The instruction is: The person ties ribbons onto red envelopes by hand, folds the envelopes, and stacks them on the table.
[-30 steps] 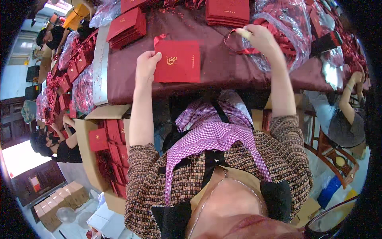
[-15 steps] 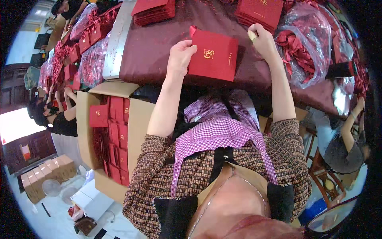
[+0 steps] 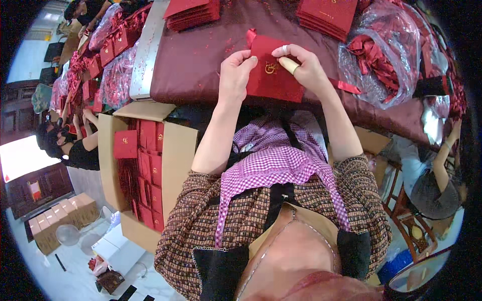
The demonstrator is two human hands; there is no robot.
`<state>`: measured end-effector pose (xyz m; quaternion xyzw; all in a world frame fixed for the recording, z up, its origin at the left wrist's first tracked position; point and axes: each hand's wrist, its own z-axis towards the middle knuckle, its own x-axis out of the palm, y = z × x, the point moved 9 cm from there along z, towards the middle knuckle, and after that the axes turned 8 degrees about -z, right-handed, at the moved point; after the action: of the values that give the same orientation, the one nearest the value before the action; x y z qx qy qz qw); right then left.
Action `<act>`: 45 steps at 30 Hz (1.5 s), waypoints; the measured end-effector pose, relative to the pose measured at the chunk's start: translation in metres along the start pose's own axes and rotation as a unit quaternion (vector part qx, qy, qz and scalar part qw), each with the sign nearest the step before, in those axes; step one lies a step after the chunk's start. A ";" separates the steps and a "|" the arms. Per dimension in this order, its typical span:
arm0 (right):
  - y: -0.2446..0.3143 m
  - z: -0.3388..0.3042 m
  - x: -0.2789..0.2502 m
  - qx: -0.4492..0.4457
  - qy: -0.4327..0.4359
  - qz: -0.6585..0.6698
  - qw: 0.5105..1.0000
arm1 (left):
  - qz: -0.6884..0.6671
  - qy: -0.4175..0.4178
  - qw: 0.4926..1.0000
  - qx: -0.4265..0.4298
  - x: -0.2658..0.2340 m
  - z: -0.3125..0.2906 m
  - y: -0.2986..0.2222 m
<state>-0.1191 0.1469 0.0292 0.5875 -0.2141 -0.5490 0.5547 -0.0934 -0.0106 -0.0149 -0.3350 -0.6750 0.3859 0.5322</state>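
A flat red packet [image 3: 281, 83] with a gold emblem is tilted over the table's near edge. Along its left side, my left hand [image 3: 236, 75] pinches it between thumb and fingers. A loop of red ribbon [image 3: 251, 36] sticks up at its top left corner. My right hand [image 3: 304, 65] is closed at the packet's upper right, fingertips against it; a pale cover sits on the thumb and a white band on one finger. Right of that wrist lies a strip of red ribbon [image 3: 347, 87]; whether it reaches into the hand is hidden.
Two stacks of red packets, left [image 3: 193, 17] and right [image 3: 326, 20], stand farther back on the dark red tablecloth [image 3: 201, 62]. A clear plastic bag [image 3: 396, 55] of red ribbons lies right. An open carton [image 3: 178, 170] holds red packets. Other people work at both sides.
My right hand has come left and down from beside the right stack onto the packet. The packet has turned and shifted slightly right, with my left hand still holding it.
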 end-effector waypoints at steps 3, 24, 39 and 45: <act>0.004 -0.004 0.001 -0.052 -0.033 -0.009 0.998 | -0.030 0.011 0.999 -0.005 0.005 -0.005 -0.001; -0.010 -0.002 0.003 0.003 -0.117 -0.002 0.993 | -0.046 0.045 0.996 -0.064 0.011 -0.009 0.007; 0.033 0.005 0.008 -0.138 -0.163 -0.177 0.961 | 0.023 0.036 0.999 0.010 0.016 -0.010 -0.005; 0.068 0.003 0.008 -0.258 -0.171 -0.326 0.893 | 0.266 0.009 0.939 0.219 0.033 -0.004 -0.037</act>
<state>-0.0951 0.1182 0.0872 0.3575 0.0468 -0.8269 0.4316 -0.0977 0.0006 0.0333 -0.3810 -0.4550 0.6490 0.4761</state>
